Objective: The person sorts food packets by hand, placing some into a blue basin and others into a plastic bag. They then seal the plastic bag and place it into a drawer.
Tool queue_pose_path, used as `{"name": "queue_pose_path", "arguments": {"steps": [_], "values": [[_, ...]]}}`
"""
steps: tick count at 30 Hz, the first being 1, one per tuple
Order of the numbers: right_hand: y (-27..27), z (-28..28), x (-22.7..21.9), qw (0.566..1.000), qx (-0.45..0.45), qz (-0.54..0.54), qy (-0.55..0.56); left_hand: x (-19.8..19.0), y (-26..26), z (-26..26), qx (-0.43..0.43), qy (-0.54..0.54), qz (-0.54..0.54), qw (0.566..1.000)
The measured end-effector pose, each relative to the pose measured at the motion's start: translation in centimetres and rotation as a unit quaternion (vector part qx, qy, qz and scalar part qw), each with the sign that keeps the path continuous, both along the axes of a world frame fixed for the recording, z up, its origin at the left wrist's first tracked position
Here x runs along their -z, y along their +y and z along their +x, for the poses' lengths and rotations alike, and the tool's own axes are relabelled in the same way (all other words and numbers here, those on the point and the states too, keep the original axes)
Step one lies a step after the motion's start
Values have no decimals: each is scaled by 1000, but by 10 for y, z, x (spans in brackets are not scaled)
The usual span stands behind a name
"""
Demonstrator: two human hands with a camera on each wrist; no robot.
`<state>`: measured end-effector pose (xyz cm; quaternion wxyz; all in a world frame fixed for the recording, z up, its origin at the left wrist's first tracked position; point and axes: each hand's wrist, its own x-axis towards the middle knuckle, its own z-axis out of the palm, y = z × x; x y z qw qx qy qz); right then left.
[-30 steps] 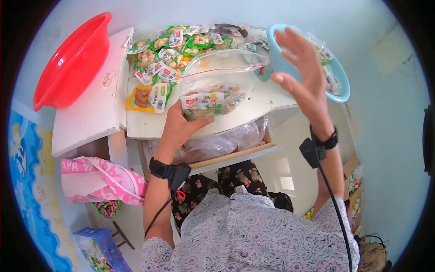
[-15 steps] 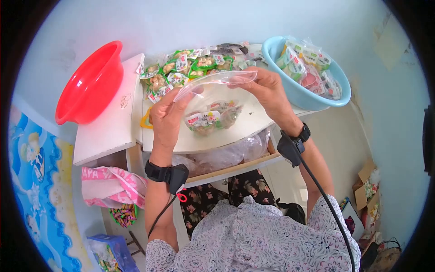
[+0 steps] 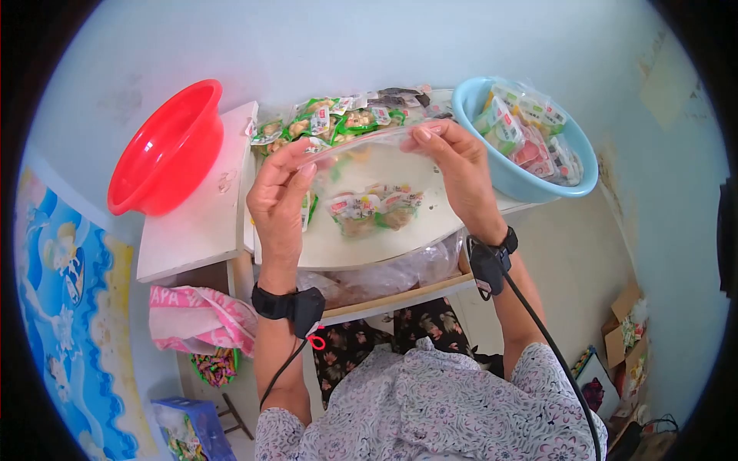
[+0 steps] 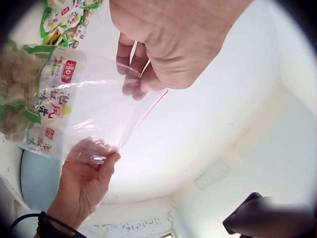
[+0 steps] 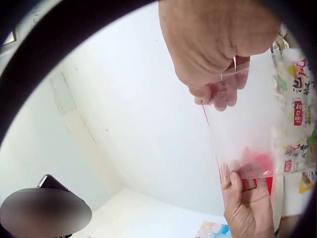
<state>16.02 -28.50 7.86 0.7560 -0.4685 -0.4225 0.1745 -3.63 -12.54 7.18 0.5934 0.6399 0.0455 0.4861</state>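
Note:
A clear zip bag (image 4: 91,111) with a red line along its top edge hangs between both hands over the white tabletop. Several snack packets (image 3: 374,211) with green edges and white labels sit in its lower part. At one top corner, my left hand (image 3: 279,203) pinches the edge between thumb and fingers. The opposite corner is pinched by my right hand (image 3: 465,180). In the left wrist view the red-lined edge runs taut from one hand to the other. Fingers behind the film show through it in both wrist views.
More snack packets (image 3: 319,119) lie along the back of the white table (image 3: 346,252). A light blue basin (image 3: 530,184) full of packets stands at right, a red basin (image 3: 173,154) at left. Below the top, an open drawer (image 3: 392,301) holds clear plastic bags.
The right hand came down from its raised, spread position near the blue basin to the bag's top edge. The left hand moved up from the bag's lower side, and the bag rose to hang.

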Motion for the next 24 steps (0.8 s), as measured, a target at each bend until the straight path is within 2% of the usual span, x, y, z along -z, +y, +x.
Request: {"name": "queue_pose_path", "arguments": {"steps": [5,8,11,13,16,19,20,22,24], "values": [[1,1,-10,1000,-19,-6,-5,-5,3,-4,15,-2,8,1000],[-1,3,-14,999,2,-9,-43,-8,6,-7,-14,20,17,1000],[-2,2,-12,998,20,9,-55,0,10,-6,-53,-3,20,998],[-3,-2,-12,999,13,19,-40,1,13,-6,-37,1,10,999],[-8,-4,-25,995,49,-68,-60,-4,22,-10,-4,38,10,999],[-8,0,-30,994,40,-65,-72,-15,26,-16,6,80,40,996],[-7,0,-29,995,34,-60,-72,-19,27,-17,5,90,54,994],[-5,-1,-26,996,22,-51,-72,-28,23,-15,-66,89,193,975],[2,-3,-20,996,33,-28,-77,-42,12,-8,-132,96,336,928]]}}
